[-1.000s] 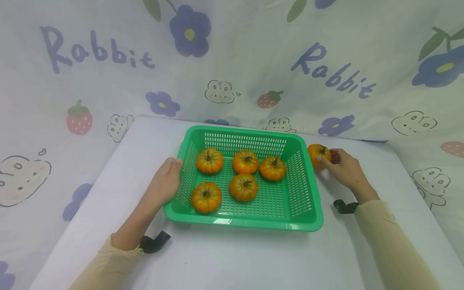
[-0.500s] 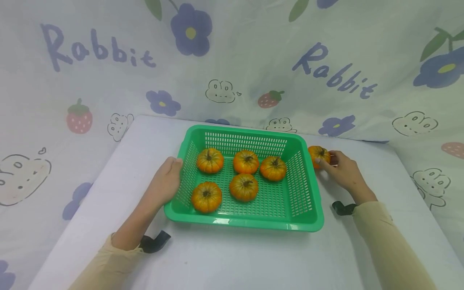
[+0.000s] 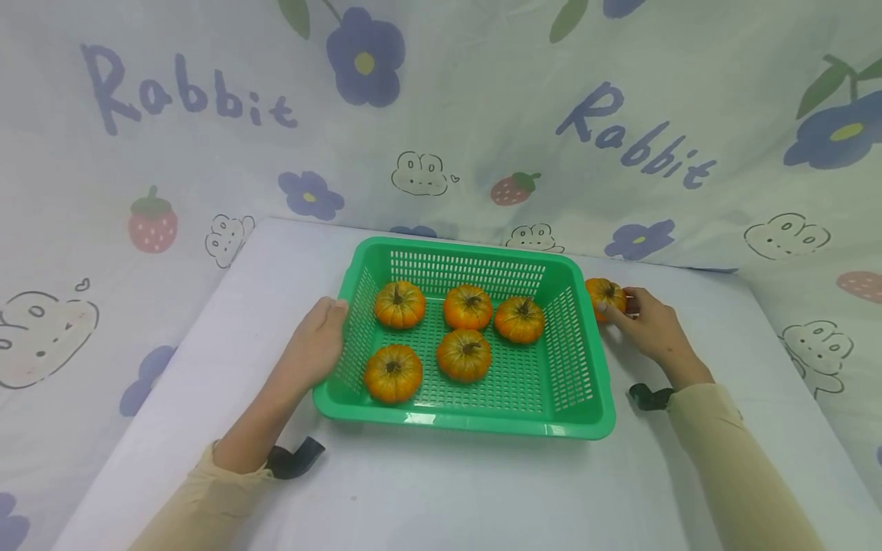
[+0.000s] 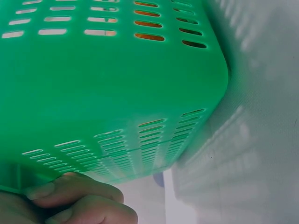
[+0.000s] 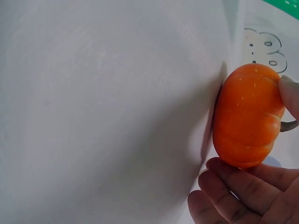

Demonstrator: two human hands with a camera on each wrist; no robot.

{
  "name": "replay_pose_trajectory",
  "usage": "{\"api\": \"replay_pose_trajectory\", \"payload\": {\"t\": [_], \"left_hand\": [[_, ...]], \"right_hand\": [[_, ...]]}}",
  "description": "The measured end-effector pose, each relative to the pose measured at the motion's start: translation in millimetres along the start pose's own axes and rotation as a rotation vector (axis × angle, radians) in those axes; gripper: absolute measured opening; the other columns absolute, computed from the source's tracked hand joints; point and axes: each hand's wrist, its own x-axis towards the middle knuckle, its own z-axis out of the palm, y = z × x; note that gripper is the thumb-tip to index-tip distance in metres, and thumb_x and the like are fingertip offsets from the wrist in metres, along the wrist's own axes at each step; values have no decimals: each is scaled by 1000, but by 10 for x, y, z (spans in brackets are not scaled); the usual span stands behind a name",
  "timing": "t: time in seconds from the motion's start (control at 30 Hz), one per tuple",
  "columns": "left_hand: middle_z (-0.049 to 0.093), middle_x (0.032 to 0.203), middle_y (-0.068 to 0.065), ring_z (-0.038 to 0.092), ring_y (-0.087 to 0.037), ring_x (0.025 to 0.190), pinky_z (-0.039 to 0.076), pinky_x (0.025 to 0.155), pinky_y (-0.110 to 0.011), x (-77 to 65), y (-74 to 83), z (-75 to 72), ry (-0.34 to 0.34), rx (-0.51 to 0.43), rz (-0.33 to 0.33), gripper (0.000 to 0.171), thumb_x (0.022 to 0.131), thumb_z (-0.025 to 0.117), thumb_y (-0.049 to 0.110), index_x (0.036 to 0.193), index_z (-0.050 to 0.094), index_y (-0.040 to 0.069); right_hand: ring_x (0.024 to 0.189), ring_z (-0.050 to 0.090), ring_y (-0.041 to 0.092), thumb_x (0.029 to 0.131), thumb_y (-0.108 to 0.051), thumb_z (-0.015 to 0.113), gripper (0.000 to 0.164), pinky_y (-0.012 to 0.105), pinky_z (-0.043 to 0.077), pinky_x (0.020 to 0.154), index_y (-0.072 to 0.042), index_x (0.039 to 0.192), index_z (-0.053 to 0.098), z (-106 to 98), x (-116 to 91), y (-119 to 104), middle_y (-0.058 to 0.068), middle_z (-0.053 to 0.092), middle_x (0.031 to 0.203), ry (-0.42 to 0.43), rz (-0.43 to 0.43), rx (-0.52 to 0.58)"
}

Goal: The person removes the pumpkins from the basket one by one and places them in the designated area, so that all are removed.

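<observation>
A green plastic basket (image 3: 462, 422) with slotted walls stands on the white table. My left hand (image 3: 318, 344) grips its left rim; in the left wrist view curled fingers (image 4: 79, 196) show below the slotted wall (image 4: 93, 79). Just outside the basket's right wall, a small orange pumpkin (image 3: 606, 297) sits on the table with its stem up. My right hand (image 3: 651, 325) holds it from the right. In the right wrist view the thumb (image 5: 290, 95) presses near the stem of the pumpkin (image 5: 247, 116), and the fingertips meet its opposite side.
Inside the basket lie several more small pumpkins, among them one at the front left (image 3: 393, 373) and one at the back right (image 3: 520, 320). A white cloth (image 3: 441, 115) printed with rabbits and flowers hangs behind the table. Black straps with dark pieces (image 3: 296, 459) circle both wrists.
My right hand and the pumpkin have shifted slightly toward me and left, close beside the basket wall. My left hand and the basket stay in place.
</observation>
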Motion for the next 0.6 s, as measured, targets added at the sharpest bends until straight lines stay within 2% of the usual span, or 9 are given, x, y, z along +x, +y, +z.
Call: {"api": "replay_pose_trajectory", "payload": {"t": [0.6], "left_hand": [[54,104,-19,60,-29,84,57,68,-38,11,-29,9,2,-18,-2,54,114,20,47,128,44,0]], "right_hand": [[135,44,55,102,-66,50,98,70,41,107,12,156,27,-34,-40,4,39,45,147,-28,7,-12]]}}
